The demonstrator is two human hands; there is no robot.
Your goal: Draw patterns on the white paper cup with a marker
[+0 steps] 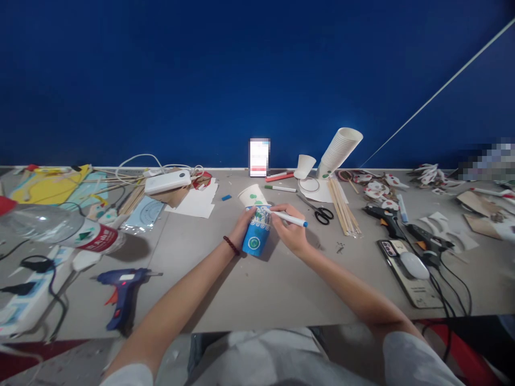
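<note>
I had the left hand (244,222) at the centre of my view, its forearm reaching in from seven o'clock, thumb and fingers closed around the blue patterned cup (256,236). The right hand (290,229) came in from about four o'clock, wrist bent inward, fingers pinched on a white marker (293,218), its blue end toward three o'clock and its other end at the cup's upper right side. A white cup with green print (250,195) showed at the blue one's top, leaning to eleven o'clock; I couldn't tell whether it sat inside or behind. Farther out, at one to two o'clock, a tall stack of nested paper cups (341,151) leaned right, with a single small white cup (304,166) just left of it. Black-handled scissors (322,214) lay at two o'clock, and a clear plastic bottle (80,230) lay on its side at nine, its contents unclear to me.
</note>
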